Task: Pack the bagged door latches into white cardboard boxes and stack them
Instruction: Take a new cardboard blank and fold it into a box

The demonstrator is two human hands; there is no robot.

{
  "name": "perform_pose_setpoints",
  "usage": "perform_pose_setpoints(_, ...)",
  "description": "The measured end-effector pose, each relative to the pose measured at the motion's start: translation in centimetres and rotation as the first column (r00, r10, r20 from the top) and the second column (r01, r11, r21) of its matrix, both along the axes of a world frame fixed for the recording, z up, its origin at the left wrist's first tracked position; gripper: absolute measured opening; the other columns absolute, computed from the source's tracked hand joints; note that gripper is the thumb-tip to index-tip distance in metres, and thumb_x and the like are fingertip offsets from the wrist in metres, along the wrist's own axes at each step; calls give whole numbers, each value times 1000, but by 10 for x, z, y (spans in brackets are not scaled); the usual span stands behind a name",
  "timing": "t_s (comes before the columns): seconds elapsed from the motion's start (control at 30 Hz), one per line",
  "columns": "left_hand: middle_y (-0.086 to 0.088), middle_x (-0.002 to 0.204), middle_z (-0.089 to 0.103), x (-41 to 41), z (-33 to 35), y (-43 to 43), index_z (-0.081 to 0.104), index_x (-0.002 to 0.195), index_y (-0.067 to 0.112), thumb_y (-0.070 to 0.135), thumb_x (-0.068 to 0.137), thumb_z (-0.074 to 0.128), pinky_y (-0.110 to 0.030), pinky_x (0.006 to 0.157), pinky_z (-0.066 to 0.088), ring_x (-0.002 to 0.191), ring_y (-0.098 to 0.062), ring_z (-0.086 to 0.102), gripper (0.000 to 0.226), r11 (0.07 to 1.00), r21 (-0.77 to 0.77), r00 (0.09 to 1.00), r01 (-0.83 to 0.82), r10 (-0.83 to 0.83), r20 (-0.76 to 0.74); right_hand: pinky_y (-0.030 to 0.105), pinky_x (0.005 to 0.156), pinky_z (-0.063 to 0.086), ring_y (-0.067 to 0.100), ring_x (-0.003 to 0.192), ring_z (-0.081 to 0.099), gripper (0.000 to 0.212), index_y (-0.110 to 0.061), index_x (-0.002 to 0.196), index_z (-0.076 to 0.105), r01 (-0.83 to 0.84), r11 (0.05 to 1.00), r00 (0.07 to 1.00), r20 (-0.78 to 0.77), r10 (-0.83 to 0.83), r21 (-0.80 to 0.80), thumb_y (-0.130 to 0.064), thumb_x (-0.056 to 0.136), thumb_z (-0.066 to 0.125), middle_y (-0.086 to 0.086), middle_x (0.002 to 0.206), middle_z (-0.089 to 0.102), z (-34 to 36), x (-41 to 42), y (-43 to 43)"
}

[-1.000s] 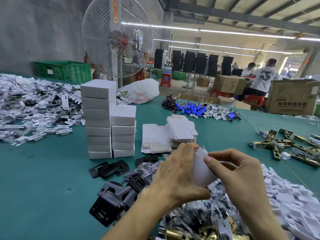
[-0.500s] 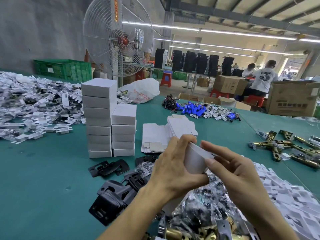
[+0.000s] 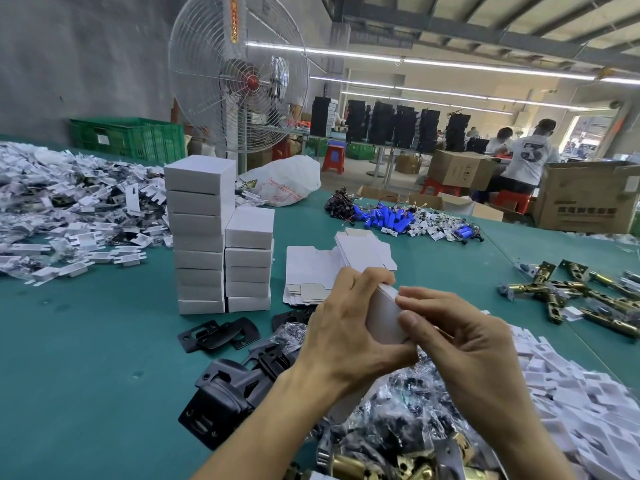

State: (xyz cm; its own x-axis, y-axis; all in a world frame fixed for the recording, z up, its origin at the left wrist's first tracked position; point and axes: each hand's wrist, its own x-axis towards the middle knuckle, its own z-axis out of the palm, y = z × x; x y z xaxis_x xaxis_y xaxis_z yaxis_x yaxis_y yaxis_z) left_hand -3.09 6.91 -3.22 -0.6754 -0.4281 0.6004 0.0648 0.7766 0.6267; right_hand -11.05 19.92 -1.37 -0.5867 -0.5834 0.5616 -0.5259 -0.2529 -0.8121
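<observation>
A small white cardboard box (image 3: 385, 315) is held up in front of me between both hands. My left hand (image 3: 349, 327) wraps round its left side, fingers curled over the top. From the right, my right hand (image 3: 460, 344) pinches its upper edge with thumb and fingertips. Below my hands lies a heap of clear bags with dark latch parts (image 3: 398, 407). Two stacks of closed white boxes (image 3: 214, 237) stand on the green table (image 3: 86, 358), left of a pile of flat box blanks (image 3: 325, 268).
Black latch plates (image 3: 221, 334) and a black latch body (image 3: 221, 396) lie near left. Brass latches (image 3: 581, 292) lie right, white card inserts (image 3: 571, 393) near right, more bagged parts (image 3: 69, 209) far left. A fan (image 3: 239, 81), blue cells (image 3: 391, 220) and cartons (image 3: 588, 199) lie beyond.
The open flap seen earlier is now folded down against the box. Both hands have drawn closer together round the box, which now stands more upright.
</observation>
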Motion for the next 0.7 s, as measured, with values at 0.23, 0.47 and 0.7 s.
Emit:
perform_pose_setpoints(0.23,15,102,45,2,0,2,39,111,42,66,60,66,-33,59,51,78,-10,59,63,995,-50,996,-90,90,-1,29,80,59,17,97,73,29,-32,99,80,-71,997,983,170,65,30,-29,71,73,-1,106,76,-4,4,-5)
perform_pose_setpoints(0.47,17,107,42,-3,-7,-2,35,116,42,60,58,80,-27,60,47,87,-5,51,75,995,-68,997,-75,73,-34,18,75,56,11,91,74,30,-23,104,77,-89,994,984,158,79,56,-23,75,69,-3,95,78,-3,3,-6)
perform_pose_setpoints(0.7,10,98,50,-4,3,-3,49,105,25,67,72,68,-11,64,42,81,2,45,57,990,40,943,-136,141,-302,23,73,59,13,94,72,44,-38,120,63,211,966,969,159,-187,-149,-22,80,69,-7,105,73,1,-8,4)
